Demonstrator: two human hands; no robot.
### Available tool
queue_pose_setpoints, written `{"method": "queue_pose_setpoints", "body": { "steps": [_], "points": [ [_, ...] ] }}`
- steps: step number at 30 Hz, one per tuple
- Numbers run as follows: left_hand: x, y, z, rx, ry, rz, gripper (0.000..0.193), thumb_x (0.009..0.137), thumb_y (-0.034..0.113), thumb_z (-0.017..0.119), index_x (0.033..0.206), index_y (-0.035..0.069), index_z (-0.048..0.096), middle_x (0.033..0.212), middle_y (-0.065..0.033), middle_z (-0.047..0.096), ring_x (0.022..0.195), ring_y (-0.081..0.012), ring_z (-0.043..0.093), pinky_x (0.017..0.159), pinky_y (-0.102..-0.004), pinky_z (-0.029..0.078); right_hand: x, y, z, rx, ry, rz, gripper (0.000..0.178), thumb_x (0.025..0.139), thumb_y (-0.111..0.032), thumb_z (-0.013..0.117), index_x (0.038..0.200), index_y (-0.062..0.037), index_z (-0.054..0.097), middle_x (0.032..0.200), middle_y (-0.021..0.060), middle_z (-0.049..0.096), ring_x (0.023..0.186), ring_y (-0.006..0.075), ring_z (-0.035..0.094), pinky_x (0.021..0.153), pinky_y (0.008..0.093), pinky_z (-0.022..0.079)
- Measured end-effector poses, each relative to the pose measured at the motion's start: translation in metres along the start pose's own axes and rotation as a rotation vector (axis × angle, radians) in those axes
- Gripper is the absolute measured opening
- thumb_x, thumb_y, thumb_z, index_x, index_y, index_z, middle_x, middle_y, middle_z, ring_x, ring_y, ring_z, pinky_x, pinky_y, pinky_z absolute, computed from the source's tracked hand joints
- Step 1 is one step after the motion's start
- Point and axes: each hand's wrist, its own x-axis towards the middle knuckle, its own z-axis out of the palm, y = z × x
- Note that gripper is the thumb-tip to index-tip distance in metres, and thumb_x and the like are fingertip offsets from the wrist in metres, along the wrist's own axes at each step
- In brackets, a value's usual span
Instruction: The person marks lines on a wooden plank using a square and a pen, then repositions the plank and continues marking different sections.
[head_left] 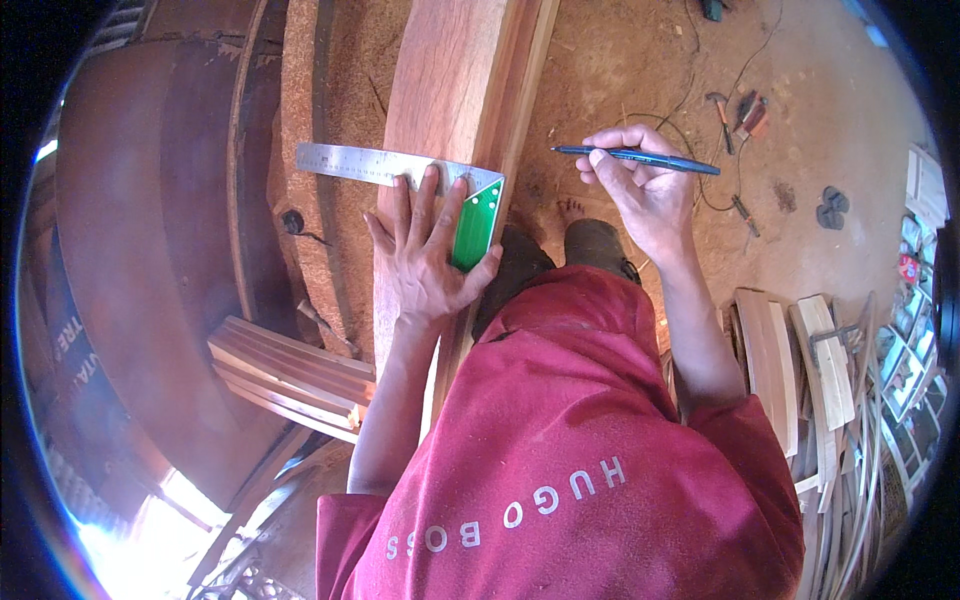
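A reddish-brown wooden board [440,75] runs away from me on the left of my body. Across it lies the steel blade of a try square [478,225], its green stock along the board's right edge. My left hand [425,255] rests flat on the board with fingers spread, their tips on the blade and the thumb beside the stock. To the right, clear of the board, my right hand [645,195] is raised. It pinches a dark blue pen [650,158] between thumb and fingers, the tip pointing left toward the square.
Short wooden strips [290,375] stick out left of the board. On the dusty floor at right lie a hammer [721,120], a red-and-dark tool [751,115], cables and dark sandals [832,208]. Timber offcuts [770,360] are stacked at the lower right. A large brown panel [150,220] stands at left.
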Motion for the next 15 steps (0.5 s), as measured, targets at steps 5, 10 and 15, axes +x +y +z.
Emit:
{"method": "queue_pose_setpoints", "body": {
  "steps": [5,10,15],
  "points": [
    [0.0013,0.0010,-0.0007,-0.012,0.003,-0.008,0.083,0.083,0.064,0.068,0.153,0.019,0.056,0.166,-0.0132,0.039,0.158,-0.0429,0.020,0.118,-0.0749,-0.004,0.0045,0.0039,0.0020,0.047,0.027,0.006,0.015,0.097,-0.002,0.072,0.109,0.0041,0.065,0.101,0.0109,0.072,0.092,0.0173,0.074,0.081,0.0284,0.064],
    [0.0022,-0.0003,0.0008,0.006,0.007,-0.011,0.083,0.083,0.065,0.068,0.151,0.020,0.058,0.165,-0.0132,0.041,0.158,-0.0425,0.021,0.118,-0.0745,-0.004,0.0069,0.0057,0.0006,-0.028,-0.003,0.028,0.014,0.099,0.003,0.067,0.112,0.0057,0.064,0.112,0.0163,0.071,0.096,0.0201,0.075,0.082,0.0330,0.065],
    [0.0021,0.0002,0.0001,0.009,0.004,-0.021,0.082,0.082,0.067,0.067,0.148,0.020,0.061,0.163,-0.0135,0.044,0.157,-0.0424,0.024,0.120,-0.0719,-0.003,0.0085,0.0081,-0.0010,-0.001,0.000,0.017,0.014,0.099,0.003,0.067,0.112,0.0056,0.064,0.112,0.0166,0.071,0.096,0.0201,0.075,0.082,0.0329,0.065]
  ]
}}
